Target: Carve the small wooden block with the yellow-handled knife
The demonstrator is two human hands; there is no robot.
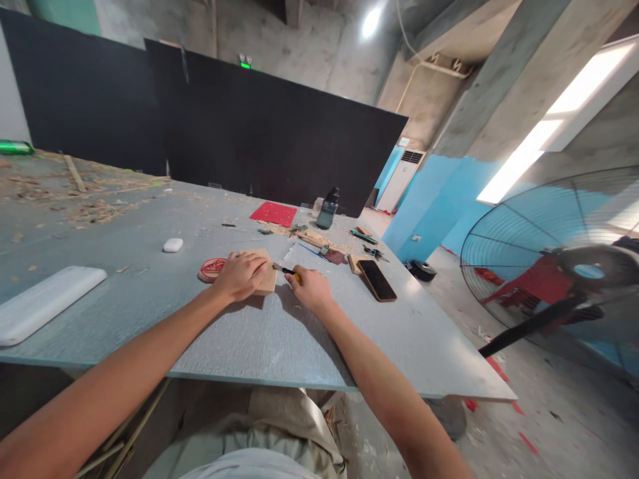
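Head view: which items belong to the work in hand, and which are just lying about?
In use: left hand on wooden block; right hand gripping knife.
Lying about: phone, bottle, red sheet, white case.

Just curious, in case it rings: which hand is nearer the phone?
Right. The right hand, gripping a tool, lies just left of the phone; the left hand rests on the block, farther off.
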